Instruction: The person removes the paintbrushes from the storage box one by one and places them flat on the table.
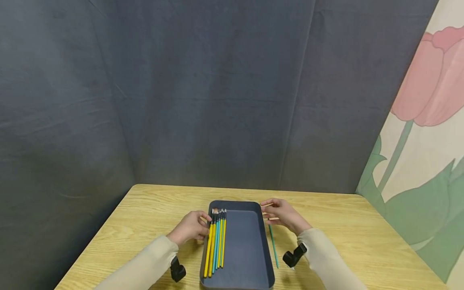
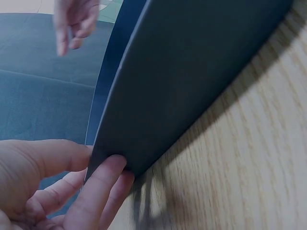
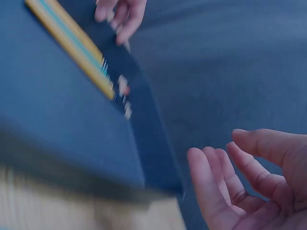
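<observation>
A dark grey rectangular tray [image 1: 250,241] stands on the table. Along its left side lie several yellow and turquoise paintbrushes [image 1: 216,241], side by side with their bristles at the far end. My left hand [image 1: 193,226] pinches the tray's left wall, the thumb over the rim and fingertips [image 2: 114,165] against the outer face. By the far right corner, my right hand [image 1: 284,215] has its fingers loosely bent and holds nothing; the right wrist view shows it apart from the tray. One turquoise stick [image 1: 273,247], likely another brush, lies right of the tray, its far end near that hand.
The wooden table [image 1: 159,205] reaches back to a dark fabric screen [image 1: 217,100]. At the right is a wall with a painted tulip [image 1: 424,80]. A black wrist camera [image 1: 177,270] sits under the left sleeve, another camera [image 1: 294,255] under the right.
</observation>
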`<state>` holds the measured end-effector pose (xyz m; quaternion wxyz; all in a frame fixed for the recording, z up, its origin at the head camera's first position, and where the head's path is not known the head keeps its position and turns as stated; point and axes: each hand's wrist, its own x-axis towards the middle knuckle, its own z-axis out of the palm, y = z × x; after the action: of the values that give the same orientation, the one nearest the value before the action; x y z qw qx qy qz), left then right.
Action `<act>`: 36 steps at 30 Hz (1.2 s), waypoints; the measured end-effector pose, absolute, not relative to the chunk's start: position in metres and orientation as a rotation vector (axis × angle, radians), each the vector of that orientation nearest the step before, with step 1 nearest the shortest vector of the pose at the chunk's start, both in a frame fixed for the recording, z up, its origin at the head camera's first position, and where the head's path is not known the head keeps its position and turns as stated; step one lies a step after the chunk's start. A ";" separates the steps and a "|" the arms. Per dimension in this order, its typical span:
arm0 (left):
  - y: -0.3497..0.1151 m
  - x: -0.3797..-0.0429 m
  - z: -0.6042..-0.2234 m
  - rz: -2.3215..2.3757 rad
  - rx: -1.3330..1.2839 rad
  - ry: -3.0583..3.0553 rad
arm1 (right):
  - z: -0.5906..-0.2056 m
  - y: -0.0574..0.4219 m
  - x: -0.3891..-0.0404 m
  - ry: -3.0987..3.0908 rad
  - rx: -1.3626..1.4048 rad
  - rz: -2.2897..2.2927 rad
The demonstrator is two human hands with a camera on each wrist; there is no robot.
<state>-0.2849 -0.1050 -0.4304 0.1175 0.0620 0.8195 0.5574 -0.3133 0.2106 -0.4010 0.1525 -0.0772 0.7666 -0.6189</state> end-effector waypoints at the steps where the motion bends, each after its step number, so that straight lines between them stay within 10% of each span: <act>1: -0.105 -0.285 -0.430 1.632 0.182 2.398 | -0.397 0.206 -0.313 2.195 -0.238 -1.778; 36: -0.103 -0.289 -0.435 1.659 0.168 2.363 | -0.413 0.097 -0.325 2.179 -0.110 -1.571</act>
<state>-0.2892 -0.1027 -0.4353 0.1245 0.0577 0.8108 0.5691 -0.3252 0.0972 -0.4130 0.2246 -0.0400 0.7897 -0.5695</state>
